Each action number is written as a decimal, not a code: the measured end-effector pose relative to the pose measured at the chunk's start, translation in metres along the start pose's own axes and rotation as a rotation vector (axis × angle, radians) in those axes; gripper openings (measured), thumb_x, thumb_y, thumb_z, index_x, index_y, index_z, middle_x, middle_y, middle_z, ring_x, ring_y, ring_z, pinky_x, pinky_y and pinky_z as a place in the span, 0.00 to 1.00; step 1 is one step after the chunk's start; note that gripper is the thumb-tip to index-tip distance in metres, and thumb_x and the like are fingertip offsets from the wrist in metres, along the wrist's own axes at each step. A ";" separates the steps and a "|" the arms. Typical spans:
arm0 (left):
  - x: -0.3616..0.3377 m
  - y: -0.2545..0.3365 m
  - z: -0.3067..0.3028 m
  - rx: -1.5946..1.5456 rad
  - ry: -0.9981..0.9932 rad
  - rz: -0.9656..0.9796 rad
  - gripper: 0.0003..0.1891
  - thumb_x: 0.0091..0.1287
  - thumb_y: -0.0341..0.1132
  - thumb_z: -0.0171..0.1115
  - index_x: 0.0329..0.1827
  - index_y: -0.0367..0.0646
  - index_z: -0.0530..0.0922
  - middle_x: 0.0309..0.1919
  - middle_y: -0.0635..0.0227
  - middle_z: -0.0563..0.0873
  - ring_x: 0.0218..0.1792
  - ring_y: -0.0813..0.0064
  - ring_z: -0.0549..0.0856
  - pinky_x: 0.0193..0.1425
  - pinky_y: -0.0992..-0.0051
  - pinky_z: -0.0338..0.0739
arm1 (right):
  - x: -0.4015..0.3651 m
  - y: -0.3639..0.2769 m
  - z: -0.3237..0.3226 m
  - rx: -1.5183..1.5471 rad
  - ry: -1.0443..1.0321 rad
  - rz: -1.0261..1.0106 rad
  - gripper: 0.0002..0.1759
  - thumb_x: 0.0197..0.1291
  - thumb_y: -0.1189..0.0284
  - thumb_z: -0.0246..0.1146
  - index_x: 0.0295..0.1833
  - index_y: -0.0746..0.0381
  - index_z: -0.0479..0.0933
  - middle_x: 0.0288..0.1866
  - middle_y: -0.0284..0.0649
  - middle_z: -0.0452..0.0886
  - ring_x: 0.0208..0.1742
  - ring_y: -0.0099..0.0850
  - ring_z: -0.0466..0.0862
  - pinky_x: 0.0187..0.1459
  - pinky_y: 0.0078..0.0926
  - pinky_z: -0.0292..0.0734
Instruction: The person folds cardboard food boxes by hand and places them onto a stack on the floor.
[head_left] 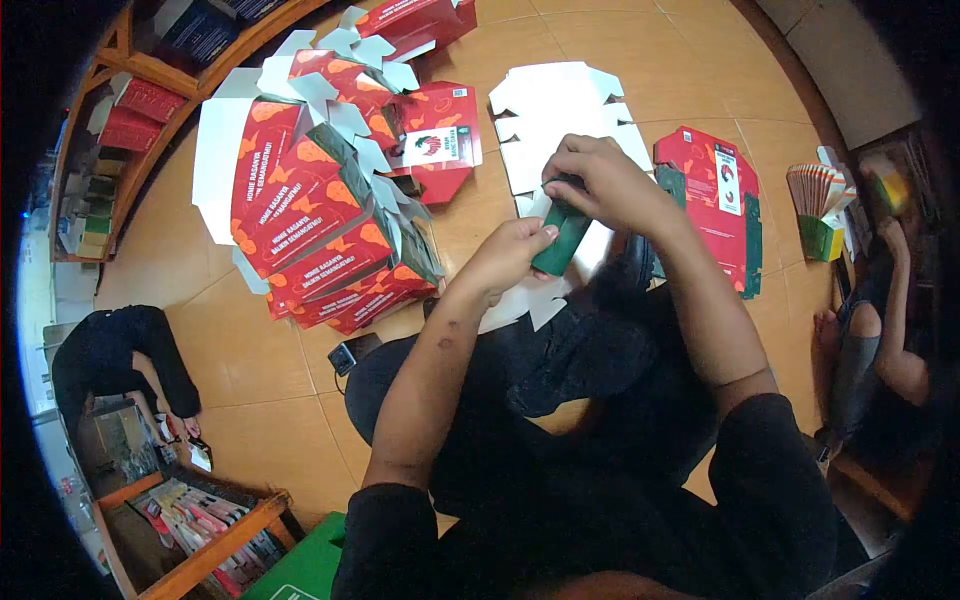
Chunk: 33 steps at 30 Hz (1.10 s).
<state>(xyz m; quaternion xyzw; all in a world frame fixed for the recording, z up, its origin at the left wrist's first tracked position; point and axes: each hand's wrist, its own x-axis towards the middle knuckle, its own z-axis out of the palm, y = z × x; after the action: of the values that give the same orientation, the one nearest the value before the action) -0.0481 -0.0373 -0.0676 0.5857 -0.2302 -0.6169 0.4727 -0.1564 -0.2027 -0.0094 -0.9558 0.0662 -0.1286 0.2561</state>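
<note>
A green strip (565, 238) of card is between my hands, above a flat white cardboard sheet (545, 105) on the floor. Low on the strip's left side, my left hand (515, 250) grips it with the thumb over its face. My right hand (598, 178) is closed on the strip's upper end, fingers bent. Whether the strip belongs to a larger piece is hard to tell. Right of the sheet lies a flat red and green carton (705, 200). On the left, several red printed boxes (310, 215) with white flaps stand bunched together.
One co-worker (120, 360) bends over at the left, another person (880, 330) is at the right edge. A wooden shelf (150, 70) stands upper left, a wooden crate (200, 550) lower left. Orange-green packs (822, 210) stand at the right. A small black device (345, 357) lies near my knee.
</note>
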 end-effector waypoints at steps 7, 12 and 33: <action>0.008 -0.010 0.001 -0.070 0.117 0.105 0.13 0.78 0.40 0.49 0.52 0.40 0.77 0.38 0.70 0.82 0.39 0.81 0.80 0.46 0.76 0.77 | 0.005 0.015 0.009 0.265 -0.097 -0.010 0.05 0.57 0.75 0.67 0.37 0.63 0.81 0.40 0.41 0.77 0.46 0.36 0.79 0.50 0.32 0.74; 0.007 -0.005 0.003 0.145 0.174 0.257 0.12 0.78 0.36 0.50 0.44 0.38 0.78 0.33 0.72 0.81 0.33 0.84 0.79 0.39 0.80 0.74 | 0.002 0.019 0.004 0.324 -0.078 0.025 0.06 0.59 0.73 0.66 0.40 0.63 0.79 0.42 0.41 0.78 0.49 0.38 0.78 0.52 0.32 0.73; 0.008 -0.013 0.004 -0.313 0.103 0.179 0.14 0.76 0.38 0.54 0.54 0.37 0.78 0.43 0.68 0.85 0.43 0.80 0.84 0.50 0.79 0.78 | 0.004 0.023 0.016 0.204 -0.144 -0.176 0.10 0.59 0.65 0.67 0.41 0.59 0.82 0.40 0.42 0.81 0.50 0.42 0.78 0.56 0.42 0.71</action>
<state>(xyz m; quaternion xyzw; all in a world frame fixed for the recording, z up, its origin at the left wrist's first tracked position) -0.0548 -0.0394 -0.0812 0.5130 -0.1580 -0.5698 0.6222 -0.1491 -0.2159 -0.0334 -0.9336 -0.0497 -0.0879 0.3439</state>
